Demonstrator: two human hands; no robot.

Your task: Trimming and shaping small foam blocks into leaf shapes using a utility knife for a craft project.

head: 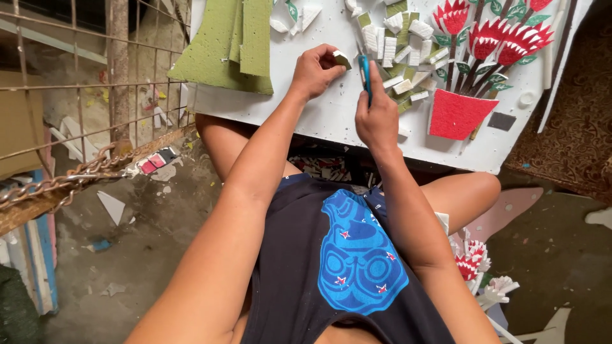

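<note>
Foam piece (342,59) and blue cutter (364,73) in closed hands (377,118)

Two hands over the white surface (331,118) — the left hand (313,69) pinching one small foam piece (341,59), the right hand (376,114) gripping one blue cutter (364,73). One red foam pot (458,114) with four red flowers (488,38) above it. Two green foam sheets (223,48) — and a heap of cut blocks (401,54), too many to count.
</note>
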